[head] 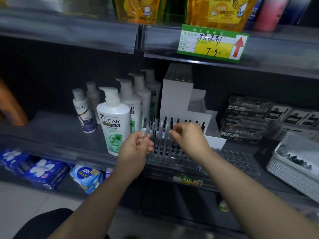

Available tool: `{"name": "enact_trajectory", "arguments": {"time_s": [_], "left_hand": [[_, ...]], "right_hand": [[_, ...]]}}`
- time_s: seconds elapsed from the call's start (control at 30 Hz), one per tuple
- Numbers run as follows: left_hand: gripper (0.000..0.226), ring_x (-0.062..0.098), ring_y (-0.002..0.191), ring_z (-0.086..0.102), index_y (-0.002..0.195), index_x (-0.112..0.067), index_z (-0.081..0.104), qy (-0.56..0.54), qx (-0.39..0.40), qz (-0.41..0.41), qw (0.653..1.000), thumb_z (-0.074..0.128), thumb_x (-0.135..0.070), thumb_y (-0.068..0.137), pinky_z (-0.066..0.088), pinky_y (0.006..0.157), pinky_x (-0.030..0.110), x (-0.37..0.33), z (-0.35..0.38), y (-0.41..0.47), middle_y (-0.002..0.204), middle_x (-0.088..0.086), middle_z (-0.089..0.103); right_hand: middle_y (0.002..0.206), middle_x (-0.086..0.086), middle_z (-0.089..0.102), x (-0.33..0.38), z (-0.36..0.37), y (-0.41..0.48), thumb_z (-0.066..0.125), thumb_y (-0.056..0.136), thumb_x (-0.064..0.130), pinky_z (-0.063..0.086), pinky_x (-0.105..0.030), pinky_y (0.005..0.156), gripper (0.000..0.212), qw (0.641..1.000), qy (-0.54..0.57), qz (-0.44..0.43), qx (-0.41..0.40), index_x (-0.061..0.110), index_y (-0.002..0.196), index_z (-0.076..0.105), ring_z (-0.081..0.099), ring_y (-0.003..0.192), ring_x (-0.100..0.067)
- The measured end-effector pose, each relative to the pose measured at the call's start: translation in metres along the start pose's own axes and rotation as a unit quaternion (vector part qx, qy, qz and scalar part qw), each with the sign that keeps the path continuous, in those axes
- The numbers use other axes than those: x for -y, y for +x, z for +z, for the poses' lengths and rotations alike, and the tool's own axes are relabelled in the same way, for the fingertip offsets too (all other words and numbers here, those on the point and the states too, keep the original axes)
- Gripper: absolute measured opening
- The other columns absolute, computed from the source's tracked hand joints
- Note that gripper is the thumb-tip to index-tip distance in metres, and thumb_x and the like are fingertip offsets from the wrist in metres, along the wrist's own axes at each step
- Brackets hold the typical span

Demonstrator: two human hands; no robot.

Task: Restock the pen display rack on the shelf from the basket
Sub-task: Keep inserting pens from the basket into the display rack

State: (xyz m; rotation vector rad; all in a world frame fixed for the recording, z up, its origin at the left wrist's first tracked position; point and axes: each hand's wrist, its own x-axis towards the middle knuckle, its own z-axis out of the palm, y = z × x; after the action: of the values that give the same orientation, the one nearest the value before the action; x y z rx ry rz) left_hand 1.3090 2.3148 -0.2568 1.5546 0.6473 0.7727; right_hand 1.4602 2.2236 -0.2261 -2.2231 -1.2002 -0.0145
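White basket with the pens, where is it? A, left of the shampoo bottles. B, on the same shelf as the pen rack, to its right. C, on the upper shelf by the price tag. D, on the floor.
B: the white basket sits on the shelf to the right of the pen rack, with dark pens in it.

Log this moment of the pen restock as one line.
step: filling rack | left hand: pinches a pen | right hand: at pens standing in rack, grip unclear | front holes: empty | basket: on shelf beside rack
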Motion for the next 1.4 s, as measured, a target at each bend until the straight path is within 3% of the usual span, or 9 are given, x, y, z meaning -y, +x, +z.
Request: {"name": "enact_trajectory", "arguments": {"time_s": [0.27, 0.37, 0.53, 0.73, 0.93, 1.07, 1.2, 1.3, 1.4], "left_hand": [[0.014, 0.013, 0.073, 0.070, 0.098, -0.015, 0.065, 0.004, -0.017, -0.030, 0.999, 0.070, -0.011, 0.086, 0.053, 0.073, 0.025, 0.005, -0.001, 0.003, 0.071, -0.001, 0.072], [0.018, 0.005, 0.064, 0.065, 0.091, -0.021, 0.065, 0.022, -0.031, -0.029, 0.999, 0.077, -0.013, 0.080, 0.047, 0.065, 0.016, 0.003, -0.001, 0.002, 0.062, -0.006, 0.066], [0.018, -0.005, 0.050, 0.052, 0.085, -0.020, 0.067, 0.014, -0.012, -0.036, 0.999, 0.078, -0.007, 0.078, 0.045, 0.057, 0.008, -0.001, 0.005, 0.000, 0.049, -0.013, 0.055], [0.017, -0.001, 0.052, 0.055, 0.079, -0.019, 0.068, 0.027, 0.014, -0.041, 0.999, 0.078, -0.005, 0.077, 0.048, 0.059, 0.012, -0.005, 0.017, -0.005, 0.065, 0.000, 0.061], [0.022, 0.004, 0.069, 0.064, 0.102, -0.009, 0.073, 0.069, 0.040, -0.029, 0.996, 0.076, -0.011, 0.080, 0.052, 0.071, 0.018, -0.005, 0.023, -0.009, 0.081, -0.001, 0.070], [0.036, 0.006, 0.095, 0.063, 0.118, -0.021, 0.066, 0.246, 0.018, 0.082, 0.966, 0.074, -0.025, 0.083, 0.051, 0.088, 0.026, -0.010, 0.012, -0.007, 0.103, -0.008, 0.069], [0.045, 0.014, 0.117, 0.051, 0.131, -0.023, 0.057, 0.371, 0.007, 0.138, 0.918, 0.066, -0.033, 0.088, 0.040, 0.096, 0.027, -0.012, 0.002, -0.006, 0.127, -0.006, 0.061], [0.048, 0.020, 0.121, 0.048, 0.133, -0.021, 0.055, 0.416, 0.006, 0.153, 0.896, 0.066, -0.033, 0.088, 0.038, 0.100, 0.033, -0.009, -0.002, -0.004, 0.130, -0.002, 0.060], [0.048, 0.025, 0.118, 0.052, 0.130, -0.018, 0.058, 0.453, 0.018, 0.178, 0.873, 0.070, -0.031, 0.085, 0.040, 0.101, 0.040, -0.004, -0.002, -0.004, 0.128, 0.001, 0.062]], "right_hand": [[0.075, -0.011, 0.069, 0.001, -0.003, 0.001, 0.063, 0.090, 0.027, 0.055, -0.038, 0.071, 0.024, 1.000, 0.001, 0.019, 0.005, 0.006, 0.083, 0.069, 0.064, 0.070, -0.024], [0.080, -0.003, 0.069, 0.002, -0.009, -0.002, 0.068, 0.086, 0.028, 0.054, -0.034, 0.076, 0.023, 0.999, 0.015, 0.031, -0.007, 0.009, 0.098, 0.070, 0.064, 0.076, -0.019], [0.078, 0.002, 0.067, 0.006, -0.022, -0.009, 0.070, 0.085, 0.023, 0.052, -0.025, 0.070, 0.006, 0.991, 0.129, 0.036, -0.022, 0.020, 0.090, 0.071, 0.057, 0.068, -0.007], [0.092, -0.009, 0.072, 0.011, -0.028, -0.019, 0.075, 0.081, 0.021, 0.054, -0.023, 0.072, 0.013, 0.962, 0.254, 0.033, 0.092, 0.023, 0.093, 0.071, 0.057, 0.074, -0.012], [0.070, -0.002, 0.067, 0.007, -0.032, -0.023, 0.070, 0.085, 0.012, 0.051, -0.025, 0.060, 0.004, 0.956, 0.268, 0.049, 0.111, 0.014, 0.086, 0.067, 0.061, 0.063, -0.012], [0.071, -0.009, 0.068, 0.004, -0.046, -0.020, 0.063, 0.089, 0.002, 0.051, -0.021, 0.054, 0.007, 0.947, 0.309, 0.069, 0.058, 0.009, 0.085, 0.063, 0.063, 0.058, -0.010], [0.077, -0.015, 0.070, -0.006, -0.053, -0.014, 0.062, 0.089, 0.004, 0.058, -0.030, 0.060, 0.009, 0.968, 0.235, 0.085, -0.004, 0.009, 0.082, 0.064, 0.069, 0.067, -0.022], [0.073, -0.008, 0.070, -0.012, -0.048, -0.012, 0.065, 0.087, 0.009, 0.059, -0.041, 0.069, 0.012, 0.979, 0.178, 0.088, -0.037, 0.015, 0.077, 0.064, 0.070, 0.071, -0.026], [0.073, -0.005, 0.069, -0.012, -0.042, -0.011, 0.066, 0.086, 0.012, 0.058, -0.042, 0.073, 0.009, 0.984, 0.151, 0.080, -0.055, 0.015, 0.078, 0.066, 0.069, 0.073, -0.025]]}}
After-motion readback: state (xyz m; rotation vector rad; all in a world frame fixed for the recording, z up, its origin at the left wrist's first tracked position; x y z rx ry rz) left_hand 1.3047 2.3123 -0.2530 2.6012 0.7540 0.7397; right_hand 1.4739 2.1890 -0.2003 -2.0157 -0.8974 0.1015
